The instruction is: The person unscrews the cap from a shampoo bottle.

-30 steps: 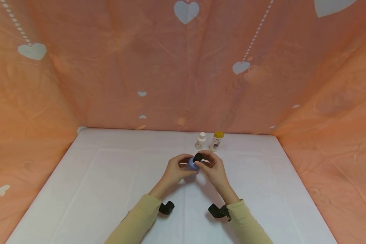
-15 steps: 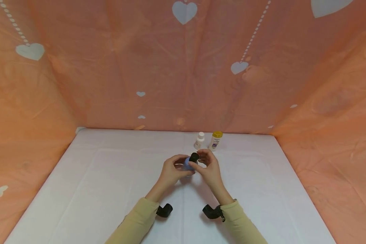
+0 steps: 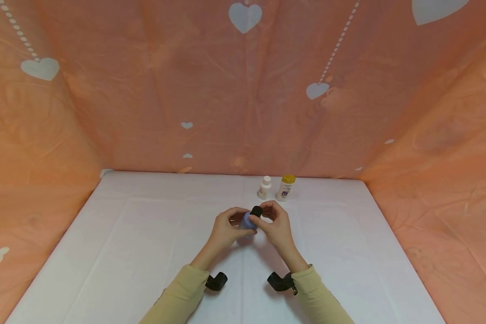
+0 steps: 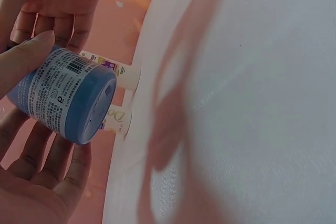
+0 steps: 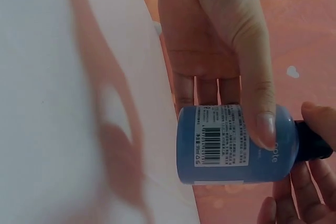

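Observation:
Both hands hold a small blue bottle (image 3: 247, 220) above the white table, tilted in the head view. Its black cap (image 3: 257, 210) points up and to the right. My left hand (image 3: 225, 227) grips the bottle body. My right hand (image 3: 279, 226) has its thumb and fingers at the cap, pinching it. A white label (image 4: 56, 87) with fine print and a barcode faces me in the left wrist view. In the right wrist view, the cap (image 5: 310, 141) is partly hidden by fingers, and the bottle's base faces the table.
Behind the hands stand a white bottle with a white cap (image 3: 265, 188) and a white bottle with a yellow cap (image 3: 285, 188), side by side near the back edge. A white cloth (image 3: 146, 234) covers the table. Orange curtains (image 3: 210, 90) with white hearts enclose it.
Both hands and the blue bottle have shifted slightly left. The grip on bottle and cap looks much the same, with the cap still on. The two bottles at the back stay in place.

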`<state>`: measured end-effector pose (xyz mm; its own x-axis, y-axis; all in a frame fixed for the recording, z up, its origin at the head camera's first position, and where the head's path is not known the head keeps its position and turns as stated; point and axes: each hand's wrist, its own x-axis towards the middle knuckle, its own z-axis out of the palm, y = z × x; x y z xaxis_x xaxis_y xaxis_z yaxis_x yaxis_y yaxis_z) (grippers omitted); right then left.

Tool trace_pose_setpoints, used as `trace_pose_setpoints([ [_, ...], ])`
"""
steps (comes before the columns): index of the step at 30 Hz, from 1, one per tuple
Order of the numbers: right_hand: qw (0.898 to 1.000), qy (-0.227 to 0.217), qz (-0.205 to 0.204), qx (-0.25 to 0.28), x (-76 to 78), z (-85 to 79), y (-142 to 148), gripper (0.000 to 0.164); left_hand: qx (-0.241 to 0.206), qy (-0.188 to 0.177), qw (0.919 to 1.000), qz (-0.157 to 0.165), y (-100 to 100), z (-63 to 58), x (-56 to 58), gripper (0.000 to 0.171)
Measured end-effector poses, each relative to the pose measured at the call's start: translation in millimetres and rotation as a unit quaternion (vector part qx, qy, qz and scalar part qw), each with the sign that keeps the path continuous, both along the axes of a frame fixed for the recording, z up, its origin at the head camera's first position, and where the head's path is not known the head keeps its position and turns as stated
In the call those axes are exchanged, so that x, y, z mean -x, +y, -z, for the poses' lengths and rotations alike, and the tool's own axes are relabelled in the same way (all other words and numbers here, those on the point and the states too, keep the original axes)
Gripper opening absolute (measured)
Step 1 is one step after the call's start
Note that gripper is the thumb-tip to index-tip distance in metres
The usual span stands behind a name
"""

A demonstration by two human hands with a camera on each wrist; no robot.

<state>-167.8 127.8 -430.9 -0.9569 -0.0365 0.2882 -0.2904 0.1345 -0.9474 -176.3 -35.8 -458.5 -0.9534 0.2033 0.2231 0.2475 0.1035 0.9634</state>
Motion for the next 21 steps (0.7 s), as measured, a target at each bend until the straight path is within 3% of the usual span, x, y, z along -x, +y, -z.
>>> trace_pose_setpoints([
  [4,1.0,-0.006,0.004,-0.009,0.3,-1.4,1.0,0.029,0.011,0.0,0.9999,0.003,-0.2,-14.2,-7.7,0.046],
  [13,0.999,-0.032,-0.006,-0.014,1.6,-4.2,6.4,0.028,0.013,-0.013,0.9998,0.003,0.3,-15.8,-7.1,0.047],
  [15,0.999,-0.032,-0.007,-0.016,2.3,-4.2,7.3,0.028,0.01,-0.01,0.9999,0.0,0.7,-13.5,-5.7,0.046],
  [21,0.999,-0.033,-0.005,-0.033,1.5,-6.3,8.7,0.028,0.007,-0.015,0.9998,-0.009,1.4,13.3,8.6,0.05],
])
